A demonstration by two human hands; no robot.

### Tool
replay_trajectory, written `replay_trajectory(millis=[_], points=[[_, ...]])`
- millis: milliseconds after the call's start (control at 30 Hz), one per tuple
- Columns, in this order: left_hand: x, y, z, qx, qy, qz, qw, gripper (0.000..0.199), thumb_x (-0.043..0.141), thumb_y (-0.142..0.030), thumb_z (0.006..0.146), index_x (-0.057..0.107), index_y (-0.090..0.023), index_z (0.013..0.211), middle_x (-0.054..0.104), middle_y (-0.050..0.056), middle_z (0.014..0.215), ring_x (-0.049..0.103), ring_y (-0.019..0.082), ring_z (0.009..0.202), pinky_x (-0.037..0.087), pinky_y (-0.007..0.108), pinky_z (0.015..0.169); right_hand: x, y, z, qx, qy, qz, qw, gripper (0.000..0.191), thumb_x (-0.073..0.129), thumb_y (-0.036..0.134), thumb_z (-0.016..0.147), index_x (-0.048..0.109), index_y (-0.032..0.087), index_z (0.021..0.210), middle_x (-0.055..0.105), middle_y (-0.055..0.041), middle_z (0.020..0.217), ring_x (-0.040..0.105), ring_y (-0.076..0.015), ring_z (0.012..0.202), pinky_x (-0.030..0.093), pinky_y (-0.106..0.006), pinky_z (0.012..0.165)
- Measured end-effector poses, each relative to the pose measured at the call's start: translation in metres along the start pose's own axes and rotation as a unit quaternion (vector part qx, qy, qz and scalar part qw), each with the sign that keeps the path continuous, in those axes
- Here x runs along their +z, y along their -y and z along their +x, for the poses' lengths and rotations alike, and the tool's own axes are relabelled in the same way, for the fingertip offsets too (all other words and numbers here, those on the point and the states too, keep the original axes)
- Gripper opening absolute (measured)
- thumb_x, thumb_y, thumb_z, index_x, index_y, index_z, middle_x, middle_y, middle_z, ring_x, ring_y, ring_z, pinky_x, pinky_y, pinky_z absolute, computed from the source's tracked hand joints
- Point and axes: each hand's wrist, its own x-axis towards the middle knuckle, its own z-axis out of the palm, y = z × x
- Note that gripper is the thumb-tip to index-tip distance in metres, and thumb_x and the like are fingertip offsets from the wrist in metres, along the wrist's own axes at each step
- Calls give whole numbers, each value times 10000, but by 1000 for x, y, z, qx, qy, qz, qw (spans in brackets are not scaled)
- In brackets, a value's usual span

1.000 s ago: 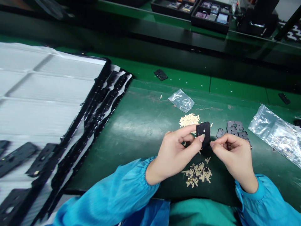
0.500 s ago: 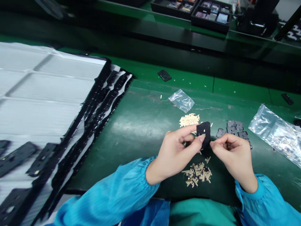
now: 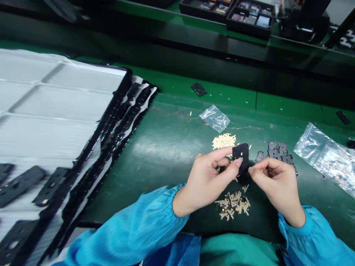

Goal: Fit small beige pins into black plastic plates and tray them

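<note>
Several black plastic plates lie on a ribbed, silvery sheet at the far left, its right edge bordered by a dark strip. Next comes a green bench mat, where two arms in blue sleeves reach in from the bottom. The left hand pinches a small, square black plate between thumb and forefinger, holding it up above the mat, between two heaps of pale brass-coloured clips: one heap beyond it and one nearer the person. The right hand is curled, its fingertips touching the plate's lower right edge; whether they grip it cannot be told. A small clear bag lies beyond the far heap. Further right sit a group of grey plates and a larger clear bag holding metallic pieces.
</note>
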Motion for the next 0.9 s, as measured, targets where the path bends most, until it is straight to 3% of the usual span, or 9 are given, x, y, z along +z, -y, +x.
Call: replay_trajectory(millis=[367, 567, 900], points=[[0, 4, -1, 10, -11, 10, 1000, 202, 648, -238, 947, 787, -165, 1074, 663, -35, 528, 604, 124, 479, 516, 235, 517, 0, -1, -1, -8, -1, -11, 1000, 135, 744, 277, 700, 721, 193, 595, 604, 3, 549, 390, -87, 475, 317, -226, 437], [-1, 5, -1, 7, -29, 42, 999, 205, 657, -222, 930, 789, -170, 1077, 656, -42, 521, 587, 117, 468, 481, 233, 513, 1, -3, -6, -58, -30, -27, 997, 134, 742, 234, 729, 707, 197, 604, 496, 48, 501, 370, -82, 477, 299, -218, 448], [0, 3, -2, 22, -23, 54, 998, 227, 633, -228, 941, 782, -170, 1101, 639, -47, 503, 580, 121, 468, 461, 250, 517, 1, -7, -6, -107, -42, -61, 991, 133, 743, 202, 767, 716, 206, 636, 512, 51, 519, 391, -84, 487, 298, -219, 448]])
